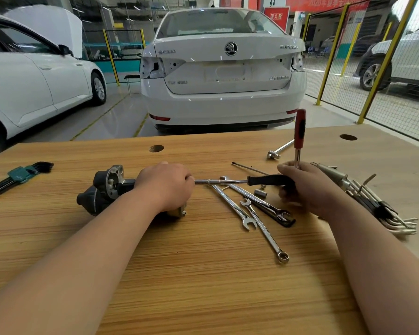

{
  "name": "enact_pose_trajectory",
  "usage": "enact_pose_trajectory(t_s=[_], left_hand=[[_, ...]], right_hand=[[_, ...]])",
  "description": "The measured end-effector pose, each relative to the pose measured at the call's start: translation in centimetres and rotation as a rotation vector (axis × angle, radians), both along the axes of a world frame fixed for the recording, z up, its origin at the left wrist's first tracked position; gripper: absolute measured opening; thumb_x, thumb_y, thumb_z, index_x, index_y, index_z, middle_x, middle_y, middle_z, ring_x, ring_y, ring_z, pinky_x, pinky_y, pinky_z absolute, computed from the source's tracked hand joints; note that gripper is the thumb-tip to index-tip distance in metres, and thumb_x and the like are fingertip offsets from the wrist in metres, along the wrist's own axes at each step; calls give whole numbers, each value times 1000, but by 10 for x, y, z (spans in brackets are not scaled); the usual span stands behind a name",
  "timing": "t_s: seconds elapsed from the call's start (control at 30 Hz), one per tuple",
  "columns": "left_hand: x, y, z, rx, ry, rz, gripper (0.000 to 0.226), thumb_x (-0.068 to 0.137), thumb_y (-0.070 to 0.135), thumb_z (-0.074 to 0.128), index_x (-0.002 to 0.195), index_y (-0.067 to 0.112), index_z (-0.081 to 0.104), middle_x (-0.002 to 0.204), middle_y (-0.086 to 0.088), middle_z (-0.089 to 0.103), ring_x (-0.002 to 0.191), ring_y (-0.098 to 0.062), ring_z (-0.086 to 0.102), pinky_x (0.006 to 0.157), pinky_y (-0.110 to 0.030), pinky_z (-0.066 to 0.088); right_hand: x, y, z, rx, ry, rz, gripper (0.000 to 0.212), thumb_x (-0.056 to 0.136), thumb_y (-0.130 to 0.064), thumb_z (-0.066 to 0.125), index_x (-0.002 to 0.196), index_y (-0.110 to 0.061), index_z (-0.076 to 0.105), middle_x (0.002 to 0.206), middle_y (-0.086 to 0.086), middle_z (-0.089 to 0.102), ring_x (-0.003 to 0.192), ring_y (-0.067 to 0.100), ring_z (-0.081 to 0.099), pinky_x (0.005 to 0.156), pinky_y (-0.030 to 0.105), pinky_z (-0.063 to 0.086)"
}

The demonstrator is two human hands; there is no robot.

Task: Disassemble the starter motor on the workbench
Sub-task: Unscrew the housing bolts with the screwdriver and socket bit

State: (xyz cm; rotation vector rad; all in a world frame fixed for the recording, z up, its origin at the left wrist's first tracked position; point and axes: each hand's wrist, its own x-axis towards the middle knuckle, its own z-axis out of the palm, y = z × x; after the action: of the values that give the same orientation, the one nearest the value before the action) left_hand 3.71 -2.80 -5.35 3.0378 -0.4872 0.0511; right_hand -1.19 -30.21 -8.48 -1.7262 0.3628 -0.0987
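The starter motor [107, 189], dark with a silver flanged nose, lies on its side at the left-middle of the wooden workbench [203, 274]. My left hand [165, 184] grips its body from above and hides the rear end. My right hand [307, 187] grips the black handle of a long driver [264, 180]. The driver's steel shaft runs level to the left and ends at the fingers of my left hand. A red-handled tool [300, 129] stands upright from the fingers of my right hand; whether that hand holds it I cannot tell.
Three combination wrenches [259, 218] and a small socket [260, 192] lie between my hands. A thin screwdriver [249, 168] and an extension bar [279, 149] lie behind them. Hex key sets sit at far left [20, 175] and far right [385, 211]. A white car [223, 76] stands beyond the bench.
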Motion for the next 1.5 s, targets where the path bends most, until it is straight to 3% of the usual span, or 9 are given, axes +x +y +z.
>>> enact_pose_trajectory(t_s=[0.1,0.3,0.47,0.63,0.8,0.97,1.2,1.37,1.5], left_hand=[[0,-3,2,17,9,30,31,97,37,31,101,35,61,99,8,58,96,-15,46,70,-36,39],[2,-9,8,53,49,46,26,96,34,36,101,34,62,88,8,59,85,-16,53,59,-31,37],[17,-9,27,66,218,-27,24,94,29,48,106,29,69,94,9,62,88,-13,55,68,-28,45],[22,-6,24,-1,246,-67,24,93,28,49,102,26,71,88,9,64,79,-10,57,66,-26,48],[18,-1,15,-116,189,-52,20,91,32,53,95,29,72,82,10,66,76,-10,59,63,-28,51],[15,1,7,-79,65,-33,22,92,35,47,83,33,67,72,14,61,69,-7,55,52,-26,37],[14,2,2,-87,9,-3,20,90,37,43,84,39,61,86,20,60,78,-6,52,55,-27,35],[15,2,3,-61,60,-16,27,90,36,39,83,34,65,85,16,62,76,-7,54,58,-28,41],[12,2,7,-68,72,-23,21,91,34,43,79,37,60,72,15,58,67,-6,52,51,-25,34]], right_hand=[[1,1,2,-260,30,-24,31,100,-52,42,100,-25,58,65,2,72,47,14,61,49,30,50],[2,-1,5,-367,33,-34,30,99,-45,49,96,-17,62,46,-2,60,34,9,49,36,20,40],[2,-2,5,64,-13,-12,15,95,-20,62,108,-15,61,87,13,66,60,16,65,53,29,54],[6,2,1,584,4,-9,19,92,-7,54,111,-11,58,106,17,58,89,25,58,74,37,51],[7,5,3,255,-14,-58,22,98,-34,54,112,-18,59,92,15,69,66,21,69,54,32,53],[10,-2,0,-131,31,-102,38,98,-53,46,95,-21,66,45,-2,53,34,11,46,34,22,37],[8,-2,-4,81,-47,-57,17,95,-30,61,109,-20,64,78,7,62,54,12,55,55,30,47],[3,-2,-2,209,-84,13,34,91,0,55,116,-24,60,100,14,59,81,22,61,59,29,50],[1,3,0,175,-124,-23,17,98,-16,53,113,-21,60,89,11,67,67,24,67,52,30,50]])
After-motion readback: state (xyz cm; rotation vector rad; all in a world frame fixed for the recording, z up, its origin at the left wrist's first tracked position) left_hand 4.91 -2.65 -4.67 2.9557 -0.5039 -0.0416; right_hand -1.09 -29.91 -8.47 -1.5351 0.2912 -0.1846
